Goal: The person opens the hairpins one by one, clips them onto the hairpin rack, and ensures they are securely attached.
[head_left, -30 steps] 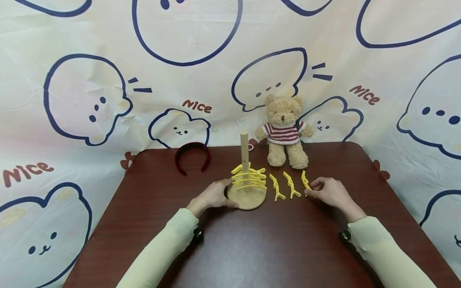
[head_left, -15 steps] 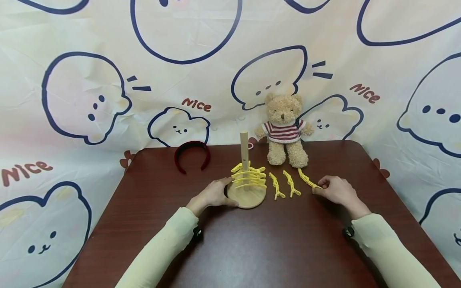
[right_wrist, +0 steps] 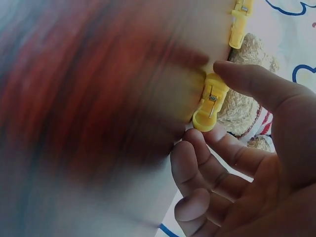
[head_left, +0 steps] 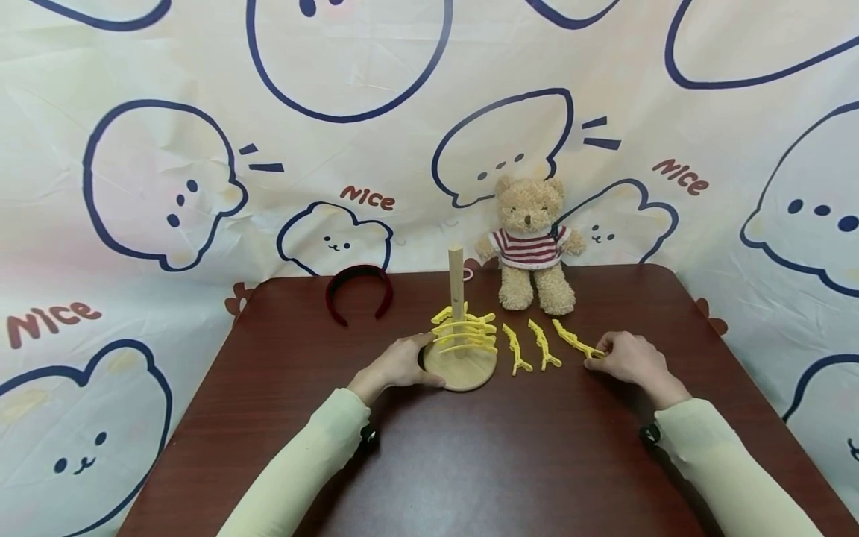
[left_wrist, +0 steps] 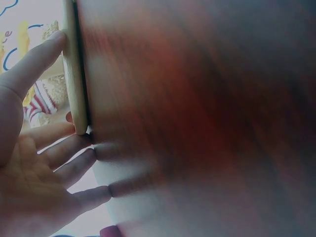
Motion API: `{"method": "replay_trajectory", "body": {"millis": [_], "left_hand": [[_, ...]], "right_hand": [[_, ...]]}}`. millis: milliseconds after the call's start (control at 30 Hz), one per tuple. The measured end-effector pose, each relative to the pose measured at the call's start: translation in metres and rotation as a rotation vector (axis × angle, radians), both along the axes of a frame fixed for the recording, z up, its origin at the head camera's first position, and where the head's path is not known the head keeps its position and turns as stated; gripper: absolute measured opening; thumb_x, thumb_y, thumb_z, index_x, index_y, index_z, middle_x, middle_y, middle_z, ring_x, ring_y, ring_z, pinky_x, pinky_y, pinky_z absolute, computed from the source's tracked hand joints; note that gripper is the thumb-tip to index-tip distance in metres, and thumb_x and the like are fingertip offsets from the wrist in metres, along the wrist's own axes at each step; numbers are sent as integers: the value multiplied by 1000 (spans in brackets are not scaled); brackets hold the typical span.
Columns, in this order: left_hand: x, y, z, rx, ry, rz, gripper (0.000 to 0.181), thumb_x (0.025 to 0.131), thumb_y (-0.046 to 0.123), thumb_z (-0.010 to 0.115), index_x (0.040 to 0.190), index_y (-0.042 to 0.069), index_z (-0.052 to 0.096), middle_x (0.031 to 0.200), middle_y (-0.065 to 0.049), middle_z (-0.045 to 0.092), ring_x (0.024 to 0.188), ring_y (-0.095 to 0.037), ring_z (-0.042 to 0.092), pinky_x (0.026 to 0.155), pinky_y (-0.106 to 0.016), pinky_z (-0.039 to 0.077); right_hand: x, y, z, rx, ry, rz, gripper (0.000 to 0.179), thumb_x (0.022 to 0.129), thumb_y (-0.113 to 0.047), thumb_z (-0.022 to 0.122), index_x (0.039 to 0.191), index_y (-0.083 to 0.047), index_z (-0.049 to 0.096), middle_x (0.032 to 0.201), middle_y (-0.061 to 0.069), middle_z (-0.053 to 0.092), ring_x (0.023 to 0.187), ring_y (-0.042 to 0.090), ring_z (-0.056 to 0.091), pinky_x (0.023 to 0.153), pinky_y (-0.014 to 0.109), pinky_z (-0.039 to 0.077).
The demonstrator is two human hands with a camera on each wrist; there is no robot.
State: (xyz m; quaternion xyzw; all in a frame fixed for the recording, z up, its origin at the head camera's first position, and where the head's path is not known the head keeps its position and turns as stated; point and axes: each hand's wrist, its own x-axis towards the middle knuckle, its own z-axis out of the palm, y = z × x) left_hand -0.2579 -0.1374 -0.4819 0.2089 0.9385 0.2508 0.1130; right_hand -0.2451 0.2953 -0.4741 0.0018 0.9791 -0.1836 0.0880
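Note:
My left hand (head_left: pixel 397 361) grips the round base (head_left: pixel 463 373) of a wooden stand, with the thumb at its near edge. In the left wrist view the thumb (left_wrist: pixel 49 47) presses the base's rim and the other fingers spread along the table. Several yellow hair clips (head_left: pixel 464 328) lie across the stand around the lower part of its post (head_left: pixel 456 276). My right hand (head_left: pixel 632 361) holds the handle end of another yellow hair clip (head_left: pixel 573 339), slanted on the table. The right wrist view has thumb and index finger on either side of this clip (right_wrist: pixel 212 98), its spring showing.
Two yellow hair clips, one nearer the stand (head_left: pixel 514 349) and one beside it (head_left: pixel 542 344), lie side by side on the brown table (head_left: pixel 429 462). A teddy bear (head_left: pixel 530 239) in a striped shirt sits behind. A dark red headband (head_left: pixel 359 280) lies back left.
My right hand has shifted slightly right, swinging the handle end of its hair clip right, so the clip lies more slanted. The left hand and stand have stayed in place.

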Motion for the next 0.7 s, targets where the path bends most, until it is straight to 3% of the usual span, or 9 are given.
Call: {"method": "replay_trajectory", "body": {"millis": [233,433,700], "left_hand": [[0,0,1,1,-7,7,98,72,46,88,151,9,43,149,-13,52,137,-31,50,113,-45,41],[0,0,-1,11,-9,7,98,72,46,88,151,9,43,149,-13,52,137,-31,50,113,-44,42],[1,1,1,7,-14,8,99,72,46,88,151,9,43,150,-13,51,138,-31,49,113,-45,41]], "right_hand": [[0,2,-1,-8,15,6,47,77,-55,79,93,-13,69,83,4,64,73,22,55,58,34,40],[0,6,-4,-48,72,35,39,80,-45,80,92,-9,70,80,3,64,71,19,53,60,30,39],[4,13,0,-109,150,40,44,83,-41,79,106,-4,73,92,10,72,78,20,61,66,31,45]]}}
